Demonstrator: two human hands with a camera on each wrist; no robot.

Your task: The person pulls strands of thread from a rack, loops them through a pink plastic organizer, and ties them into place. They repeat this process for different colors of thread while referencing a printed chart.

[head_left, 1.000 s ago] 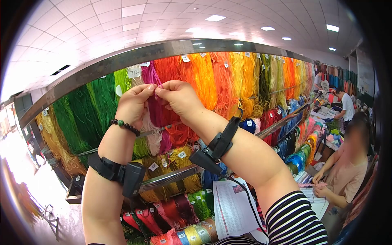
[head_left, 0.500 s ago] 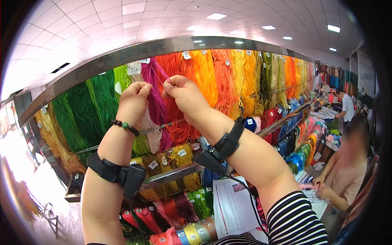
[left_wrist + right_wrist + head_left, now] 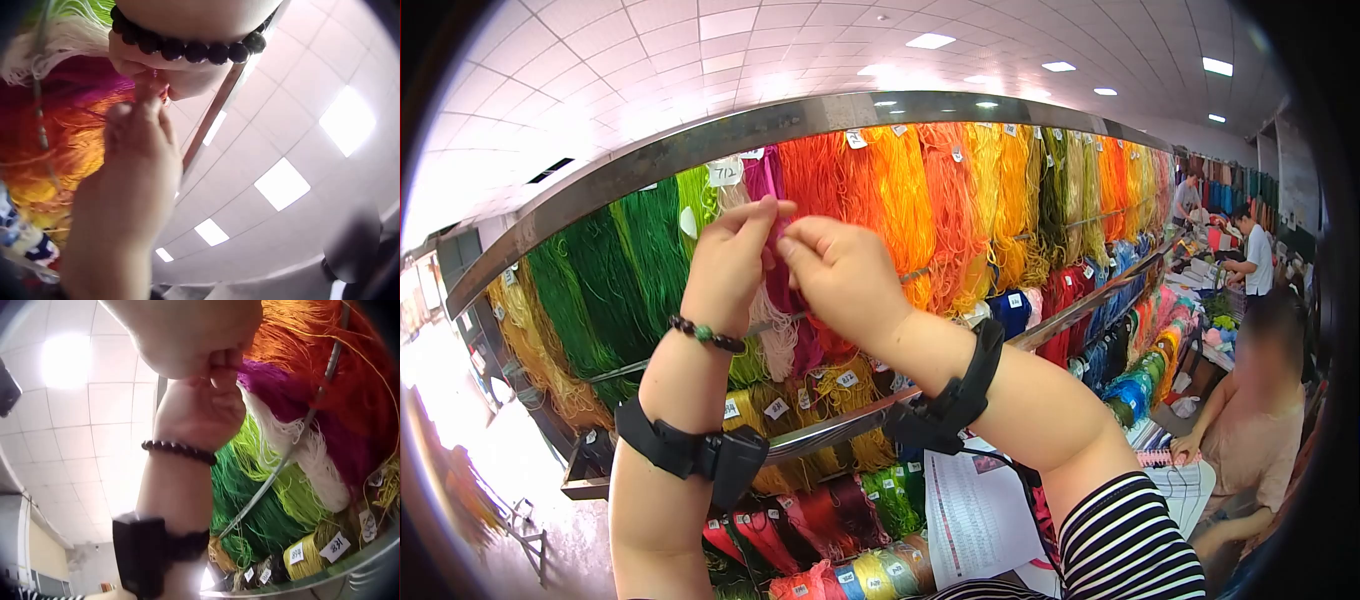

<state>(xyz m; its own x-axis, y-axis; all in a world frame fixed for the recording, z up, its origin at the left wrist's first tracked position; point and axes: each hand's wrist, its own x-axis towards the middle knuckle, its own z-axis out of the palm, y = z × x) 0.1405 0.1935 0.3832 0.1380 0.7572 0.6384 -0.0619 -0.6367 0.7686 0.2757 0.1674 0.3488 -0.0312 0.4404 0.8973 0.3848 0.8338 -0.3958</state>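
Both hands are working raised against the hanging magenta yarn skein (image 3: 772, 262): the left hand (image 3: 727, 262) and right hand (image 3: 842, 275) are each pinching its strands, fingertips nearly meeting just under the metal top rail (image 3: 700, 150). Orange skeins (image 3: 880, 190) are crowding right, green skeins (image 3: 635, 260) left
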